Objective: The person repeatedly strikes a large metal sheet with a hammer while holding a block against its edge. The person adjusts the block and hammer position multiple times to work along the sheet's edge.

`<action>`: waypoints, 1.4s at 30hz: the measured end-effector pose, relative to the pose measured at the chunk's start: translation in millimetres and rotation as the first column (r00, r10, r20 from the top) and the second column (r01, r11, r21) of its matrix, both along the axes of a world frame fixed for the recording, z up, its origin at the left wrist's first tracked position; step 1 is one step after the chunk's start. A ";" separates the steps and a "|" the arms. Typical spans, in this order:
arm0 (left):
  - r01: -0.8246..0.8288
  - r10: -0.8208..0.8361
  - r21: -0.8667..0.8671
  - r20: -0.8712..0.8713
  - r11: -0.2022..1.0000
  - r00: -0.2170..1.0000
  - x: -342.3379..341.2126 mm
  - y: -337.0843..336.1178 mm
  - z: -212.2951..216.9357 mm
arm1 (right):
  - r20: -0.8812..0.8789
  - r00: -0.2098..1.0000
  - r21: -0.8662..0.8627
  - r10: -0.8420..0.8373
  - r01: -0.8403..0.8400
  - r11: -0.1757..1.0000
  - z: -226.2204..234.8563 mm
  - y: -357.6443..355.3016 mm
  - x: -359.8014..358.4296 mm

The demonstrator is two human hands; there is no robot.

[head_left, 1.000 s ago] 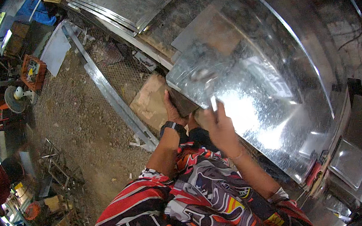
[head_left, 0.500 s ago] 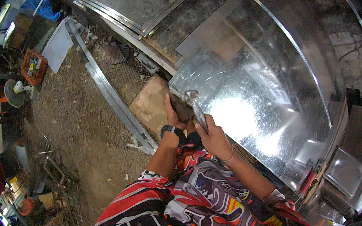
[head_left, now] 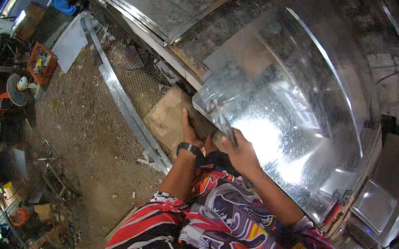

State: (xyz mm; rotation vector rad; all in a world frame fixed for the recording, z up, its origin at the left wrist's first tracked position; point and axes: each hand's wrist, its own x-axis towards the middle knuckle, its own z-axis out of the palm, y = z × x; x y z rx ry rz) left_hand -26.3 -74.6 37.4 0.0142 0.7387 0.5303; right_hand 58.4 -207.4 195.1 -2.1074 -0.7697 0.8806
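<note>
My right hand is closed round the handle of a metal hammer, which motion blurs. The hammer's head hangs over the near left corner of a shiny sheet of metal. By the sheet's left edge is my left hand, with its thumb stretched up and apart. The other fingers of this hand are mostly hidden against the dark side below the edge, so any contact with the sheet is unclear. A brown board lies on the ground left of my left hand.
Long metal strips lie on the gravelly ground at the left. Beyond them are an orange crate and a pedestal fan. More sheet metal lies at the far side. A small metal panel is at the lower right.
The view has shifted slightly. My right hand and the hammer have moved a little right relative to my left hand, and the hammer is now blurred. My left hand keeps its place by the sheet's edge.
</note>
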 end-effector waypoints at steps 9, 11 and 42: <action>0.137 -0.086 0.146 -0.315 0.980 0.945 3.2 3.4 58.4 | -0.029 0.991 -0.303 0.133 -0.135 0.943 15.0 18.6 -11.5; 0.094 -0.058 0.183 -0.194 0.979 0.979 -2.0 -1.8 47.5 | -0.158 0.987 -0.165 0.038 -0.064 0.984 22.0 9.8 -11.0; 0.196 -0.201 -0.171 -0.007 0.966 0.980 -14.7 -67.2 -27.2 | -0.079 0.955 -0.116 -0.288 0.278 0.954 55.7 -38.4 8.1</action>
